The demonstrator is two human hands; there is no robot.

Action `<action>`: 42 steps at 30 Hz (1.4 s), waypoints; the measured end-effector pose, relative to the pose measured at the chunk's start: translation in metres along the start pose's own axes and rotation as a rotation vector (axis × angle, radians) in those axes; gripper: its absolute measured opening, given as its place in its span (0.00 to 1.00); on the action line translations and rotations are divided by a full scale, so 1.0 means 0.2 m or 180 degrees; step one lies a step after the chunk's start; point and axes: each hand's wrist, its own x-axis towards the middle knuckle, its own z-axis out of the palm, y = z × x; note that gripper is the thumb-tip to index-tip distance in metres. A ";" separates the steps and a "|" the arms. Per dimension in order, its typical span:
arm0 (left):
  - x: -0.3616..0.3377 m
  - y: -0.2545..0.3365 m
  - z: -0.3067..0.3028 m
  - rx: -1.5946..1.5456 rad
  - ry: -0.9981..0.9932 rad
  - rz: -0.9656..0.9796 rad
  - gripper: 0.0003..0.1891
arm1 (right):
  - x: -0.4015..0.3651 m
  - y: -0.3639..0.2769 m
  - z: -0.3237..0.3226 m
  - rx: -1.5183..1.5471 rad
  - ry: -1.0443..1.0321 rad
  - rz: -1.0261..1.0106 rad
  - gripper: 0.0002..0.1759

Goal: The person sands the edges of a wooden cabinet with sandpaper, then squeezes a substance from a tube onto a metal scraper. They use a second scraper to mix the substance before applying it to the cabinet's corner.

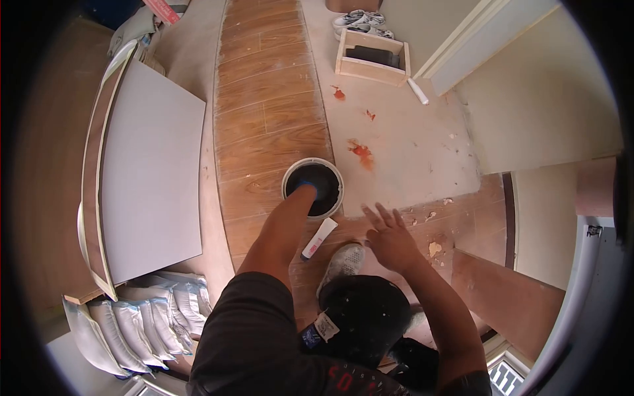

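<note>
My left hand (305, 192) reaches down into a round bucket (339, 178) with a pale rim and a dark inside. A bit of blue (310, 190) shows beside the hand, too little to name, and the fingers are hidden. My right hand (391, 239) is open, fingers spread, over the floor to the right of the bucket, holding nothing. A white tube with red print and a dark end (319, 239) lies on the wood-look floor just below the bucket, between my arms.
Wood-look flooring (264, 86) runs ahead beside a pale floor with orange-red stains (360, 153). A wooden box (373, 58) and shoes (360, 21) stand at the upper right. On the left are a large white panel (155, 171) and several stacked bags (139, 323).
</note>
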 end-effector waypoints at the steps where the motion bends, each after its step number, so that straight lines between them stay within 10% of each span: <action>1: -0.01 0.00 0.01 -0.0033 0.0019 -0.0015 0.19 | 0.09 -0.02 0.05 -0.0033 -0.0118 -0.0278 0.11; 13: -0.04 -0.01 0.05 -0.0198 0.0068 -0.0041 0.19 | 0.24 -0.12 0.22 0.0002 -0.0860 0.0291 0.14; 19: -0.09 0.02 0.08 -0.0394 0.0415 -0.0024 0.18 | 0.20 -0.04 0.23 0.0022 0.0075 -0.0161 0.12; 30: -0.79 0.15 -0.51 -0.1204 0.2025 -0.0547 0.14 | -0.70 0.12 -0.01 0.2853 0.2083 0.3366 0.14; 33: -1.01 0.19 -0.67 -0.1564 0.2325 -0.0284 0.13 | -0.85 0.09 0.01 0.5129 0.3088 0.2882 0.14; 42: -1.56 0.77 -1.19 -0.2621 0.2710 0.1595 0.12 | -0.90 -0.31 -0.42 0.6775 0.3542 0.1587 0.19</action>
